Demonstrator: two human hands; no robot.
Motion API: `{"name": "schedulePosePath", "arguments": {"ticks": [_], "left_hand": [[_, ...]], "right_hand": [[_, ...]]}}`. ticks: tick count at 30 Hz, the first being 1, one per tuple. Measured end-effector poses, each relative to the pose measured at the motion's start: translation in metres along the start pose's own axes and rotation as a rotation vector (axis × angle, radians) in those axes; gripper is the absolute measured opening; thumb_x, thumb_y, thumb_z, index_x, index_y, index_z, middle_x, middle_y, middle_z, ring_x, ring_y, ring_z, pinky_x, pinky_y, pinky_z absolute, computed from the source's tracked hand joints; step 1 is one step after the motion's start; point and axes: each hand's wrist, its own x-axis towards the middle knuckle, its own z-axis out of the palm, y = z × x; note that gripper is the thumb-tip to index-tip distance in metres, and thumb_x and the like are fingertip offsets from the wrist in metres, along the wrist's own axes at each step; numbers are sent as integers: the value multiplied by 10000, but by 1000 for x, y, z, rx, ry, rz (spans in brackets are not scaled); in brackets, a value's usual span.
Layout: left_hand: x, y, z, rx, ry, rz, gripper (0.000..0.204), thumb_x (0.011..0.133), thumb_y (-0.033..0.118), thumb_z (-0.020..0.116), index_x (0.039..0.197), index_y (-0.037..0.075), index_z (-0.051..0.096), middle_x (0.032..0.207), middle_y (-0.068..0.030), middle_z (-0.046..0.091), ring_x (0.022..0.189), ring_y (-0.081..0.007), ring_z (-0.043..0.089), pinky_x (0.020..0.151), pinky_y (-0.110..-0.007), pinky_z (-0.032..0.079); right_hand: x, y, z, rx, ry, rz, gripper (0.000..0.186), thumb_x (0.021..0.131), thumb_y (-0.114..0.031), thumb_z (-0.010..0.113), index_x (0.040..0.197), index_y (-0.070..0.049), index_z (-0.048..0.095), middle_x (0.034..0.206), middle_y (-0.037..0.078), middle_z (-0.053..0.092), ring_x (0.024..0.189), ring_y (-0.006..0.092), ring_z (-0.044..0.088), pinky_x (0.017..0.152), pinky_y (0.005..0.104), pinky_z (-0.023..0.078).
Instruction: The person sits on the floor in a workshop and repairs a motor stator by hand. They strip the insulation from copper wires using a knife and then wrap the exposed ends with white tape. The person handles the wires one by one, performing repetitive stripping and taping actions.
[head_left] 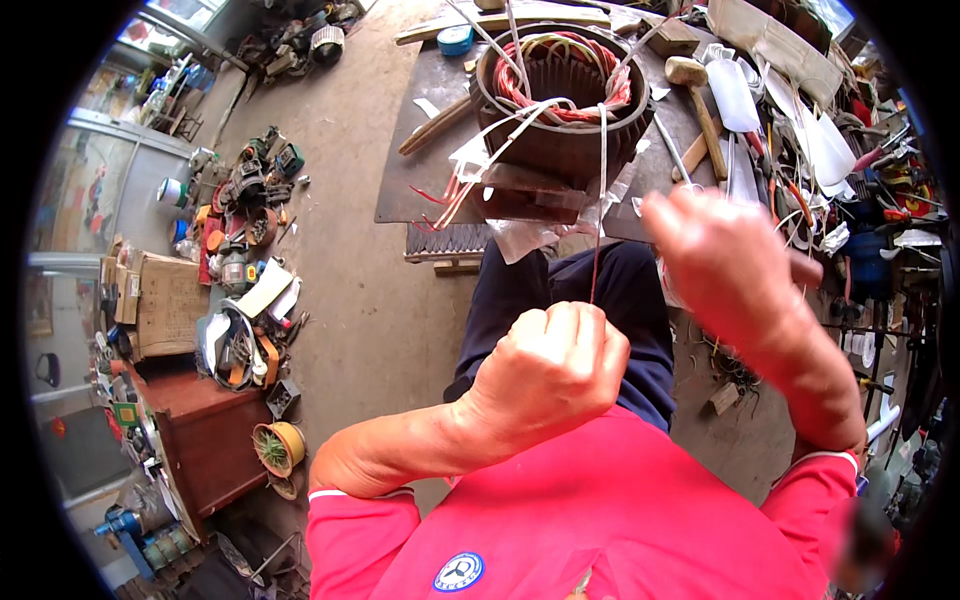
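The left hand [548,368] is closed in a fist, pinching a thin wire [598,215] that runs up to the motor stator [560,110] on the dark workbench [420,150]. Red and pale windings [560,85] fill the stator's round core. The right hand [725,265] is raised just beside the wire, blurred; its grip cannot be told. A wooden mallet [697,100] lies right of the stator.

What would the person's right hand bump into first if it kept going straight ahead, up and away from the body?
Probably the motor stator on the metal table. The right hand points that way, but depth is hard to judge; it might pass beside it, toward the wooden mallet.
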Motion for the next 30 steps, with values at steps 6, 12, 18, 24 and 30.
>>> {"name": "schedulePosePath", "arguments": {"ticks": [6,12,18,24,30], "left_hand": [[-13,-3,13,-496,198,-216,98,819,98,729,848,38,657,789,-107,649,623,-237,624,517,-319,456],[-31,23,19,-2201,537,-1082,270,1063,288,604,1037,32,684,1011,-163,757,662,-168,672,556,-267,517],[-31,18,24,-2594,533,-932,337,1104,340,497,1136,55,674,1065,-147,710,659,-186,606,585,-297,466],[-33,21,23,-2525,479,-947,328,1110,333,485,1135,65,673,1053,-123,688,700,-189,605,581,-290,463],[-29,18,27,-2087,514,-914,234,1075,258,578,1055,41,663,1079,-142,713,791,-223,683,620,-304,535]], "right_hand": [[-14,2,17,352,95,-56,77,839,-98,643,849,-59,576,743,109,621,698,300,694,549,421,560],[-31,-46,70,908,428,-92,184,824,14,710,983,-52,648,704,91,573,619,279,624,536,402,509],[-4,-50,113,1087,652,277,151,890,-5,721,1035,2,680,833,198,661,725,388,659,619,412,532],[-2,-45,111,1170,570,367,126,916,-3,678,1041,-1,687,839,189,668,700,384,653,615,403,538],[-22,-52,83,930,556,-49,149,870,-8,691,1014,-40,671,745,121,612,671,309,660,570,396,531]]}}
